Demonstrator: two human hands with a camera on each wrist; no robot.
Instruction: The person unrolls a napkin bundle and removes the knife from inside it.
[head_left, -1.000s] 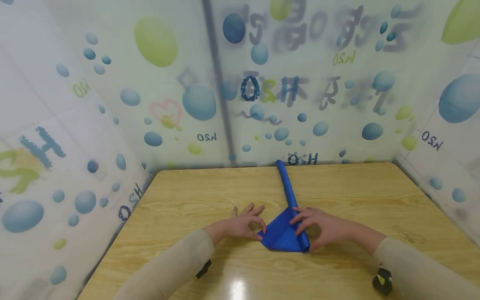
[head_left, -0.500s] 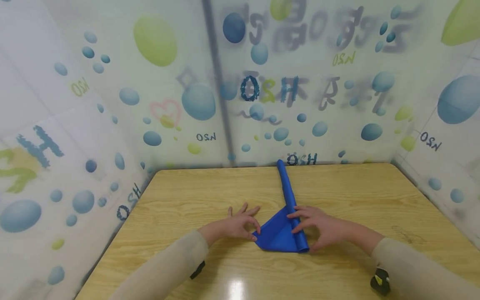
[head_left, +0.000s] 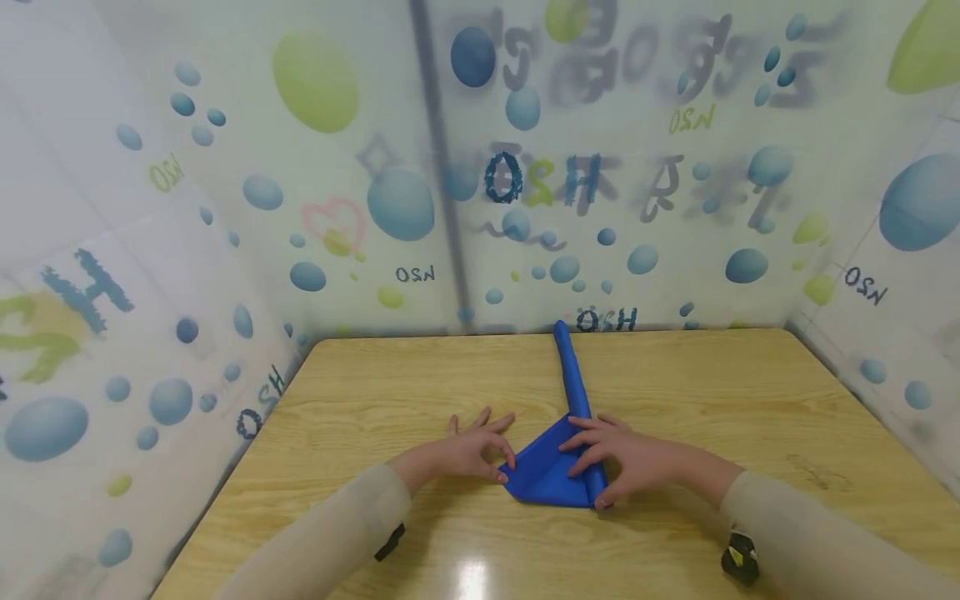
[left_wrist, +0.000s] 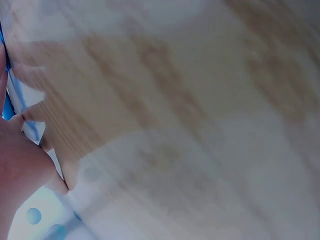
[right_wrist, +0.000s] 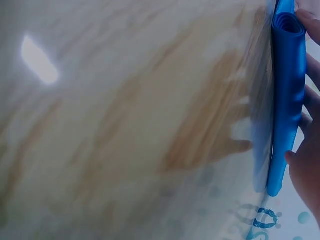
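Observation:
A smooth blue cloth (head_left: pixel 551 483) lies on the table, most of it wound into a long slim roll (head_left: pixel 573 379) that reaches toward the back edge. On the roll's left side a flat flap stays spread out. My left hand (head_left: pixel 468 454) pinches the flap's left corner between thumb and forefinger, its other fingers spread out. With my right hand (head_left: pixel 630 458) I hold the near part of the roll, fingertips over its left side and thumb at its near end. Spiral layers of the roll (right_wrist: pixel 290 75) show at its end in the right wrist view.
The wooden table (head_left: pixel 390 383) has its back edge along a pale wall (head_left: pixel 337 167) printed with blue and green bubbles. Similar walls stand at left and right. A bright reflection (head_left: pixel 472 575) lies near the table's front.
Both hands and the blue cloth have shifted slightly left. The right hand's fingers have moved left with the roll, and its thumb now lies against the near end.

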